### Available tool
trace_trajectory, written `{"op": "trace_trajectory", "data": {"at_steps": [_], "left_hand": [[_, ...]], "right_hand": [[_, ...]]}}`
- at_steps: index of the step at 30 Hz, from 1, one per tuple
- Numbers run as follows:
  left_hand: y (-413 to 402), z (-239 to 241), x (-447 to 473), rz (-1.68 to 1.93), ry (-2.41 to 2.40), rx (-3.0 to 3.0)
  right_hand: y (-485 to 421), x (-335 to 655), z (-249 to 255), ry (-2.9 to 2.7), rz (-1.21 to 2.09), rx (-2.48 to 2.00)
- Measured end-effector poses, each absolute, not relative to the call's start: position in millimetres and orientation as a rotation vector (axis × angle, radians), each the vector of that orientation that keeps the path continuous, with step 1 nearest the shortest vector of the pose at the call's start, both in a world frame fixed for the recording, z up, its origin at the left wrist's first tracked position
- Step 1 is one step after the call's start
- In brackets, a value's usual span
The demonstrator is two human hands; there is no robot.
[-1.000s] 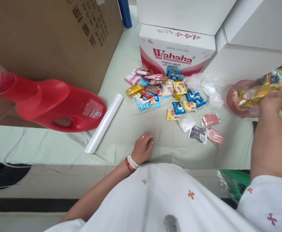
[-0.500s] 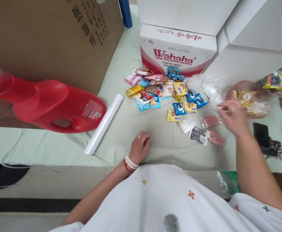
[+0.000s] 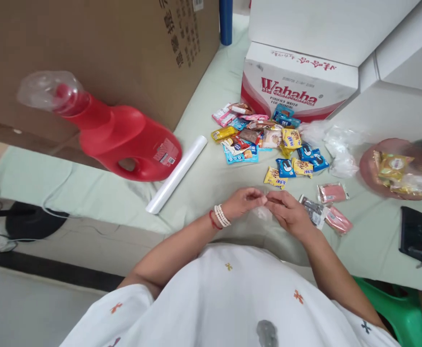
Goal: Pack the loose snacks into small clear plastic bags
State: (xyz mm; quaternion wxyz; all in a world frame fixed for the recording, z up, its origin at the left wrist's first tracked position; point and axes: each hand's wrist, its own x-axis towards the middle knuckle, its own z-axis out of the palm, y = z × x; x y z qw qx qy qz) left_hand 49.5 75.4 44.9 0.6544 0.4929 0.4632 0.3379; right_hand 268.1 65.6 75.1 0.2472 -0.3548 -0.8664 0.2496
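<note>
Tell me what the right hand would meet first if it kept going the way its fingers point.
The right hand points left, its fingertips at a small clear plastic bag pinched between both hands. Just beyond that are the left hand fingertips, apparently touching or nearly so. It would meet the bag, then the left hand.

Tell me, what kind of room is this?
Probably a storeroom or back room used for packing, though that is a guess. Big cardboard boxes and a Wahaha water carton stand around a cloth-covered table strewn with wrapped snack packets, beside a red detergent jug.
</note>
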Motion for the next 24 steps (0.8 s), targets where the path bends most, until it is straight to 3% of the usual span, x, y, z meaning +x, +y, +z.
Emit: {"op": "trace_trajectory", "data": {"at_steps": [7,14,24], "left_hand": [[69.9,35.6,31.6,1.076,1.335,1.07],[53.5,53.9,30.6,0.873,1.486,1.781],[64.8,60.4,49.0,1.037,1.066,1.267]], "right_hand": [[48.4,274.2,53.6,-2.152,0.191,-1.081],[41.7,260.2,52.8,-1.94,0.269,-1.052],[53.8,257.8,62.9,-1.825,0.295,-1.035]]}}
